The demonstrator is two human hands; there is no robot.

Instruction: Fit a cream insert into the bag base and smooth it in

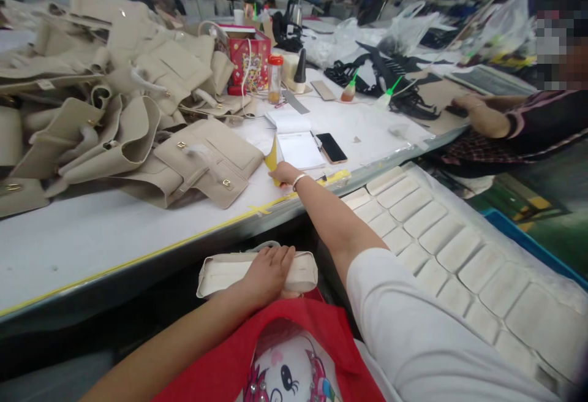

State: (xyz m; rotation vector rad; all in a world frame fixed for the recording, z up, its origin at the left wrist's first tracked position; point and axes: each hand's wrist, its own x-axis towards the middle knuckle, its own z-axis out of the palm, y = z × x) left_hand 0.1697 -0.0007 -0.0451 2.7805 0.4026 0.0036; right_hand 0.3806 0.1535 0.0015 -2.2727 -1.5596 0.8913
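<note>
On my lap lies a cream handbag (220, 274), its flat base facing up. My left hand (271, 270) lies across it, fingers bent over the far edge, gripping it. My right hand (285, 173) reaches out to the table and pinches a thin yellow piece (272, 155), perhaps a sheet or cover, at the left side of an open notebook (301, 149). Just right of the notebook lies a black-screened phone (331, 147). A beige bag (215, 157) with gold clasps rests left of my right hand.
Beige bags (114, 71) pile up on the left of the white table (114, 236). Behind the notebook stand a red box (250, 62), an orange-lidded jar (275, 77) and green-tipped bottles (349, 91). Cream bags (441, 236) fill rows at right. A co-worker's arm (487, 117) reaches in.
</note>
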